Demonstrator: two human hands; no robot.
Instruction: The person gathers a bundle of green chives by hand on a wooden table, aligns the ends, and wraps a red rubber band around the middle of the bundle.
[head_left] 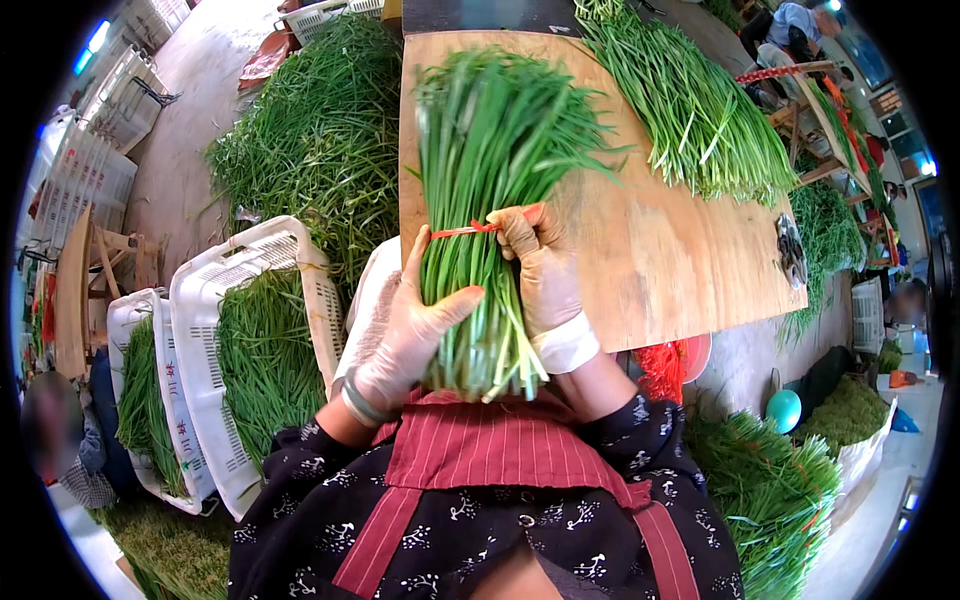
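A thick bundle of green chives lies lengthwise on a wooden board, with its pale cut ends toward me. My left hand, in a thin clear glove, wraps around the lower part of the bundle. Gloved as well, my right hand presses the bundle's right side and pinches a red band that crosses the stems.
A second heap of chives lies on the board's far right. White plastic crates filled with chives stand at my left, with a big loose pile behind them. More bundles lie at lower right. Red bands sit under the board's edge. Other people work at the far edges.
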